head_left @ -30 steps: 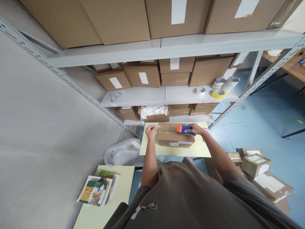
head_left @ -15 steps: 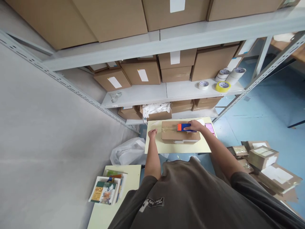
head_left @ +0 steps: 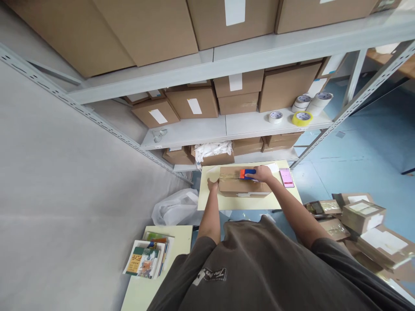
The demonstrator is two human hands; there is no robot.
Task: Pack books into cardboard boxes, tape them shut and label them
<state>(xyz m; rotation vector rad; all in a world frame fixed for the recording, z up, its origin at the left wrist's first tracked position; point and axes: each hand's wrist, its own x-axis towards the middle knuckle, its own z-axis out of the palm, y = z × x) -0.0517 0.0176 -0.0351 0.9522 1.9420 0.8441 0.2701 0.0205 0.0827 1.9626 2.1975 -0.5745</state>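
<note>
A brown cardboard box lies on a small pale yellow table in front of me, with a strip of clear tape along its top. My right hand is closed on an orange and blue tape dispenser resting on the box's top. My left hand presses against the box's left end; its fingers are too small to read. A pink phone lies on the table to the right of the box.
Grey metal shelving holds many cardboard boxes and rolls of tape. A white plastic bag lies on the floor at left. Books sit on a near table. Taped parcels are piled at right.
My left hand has come from the stretched tape's end over to the box's left side. The dispenser in my right hand stays on the box top. The view has shifted slightly.
</note>
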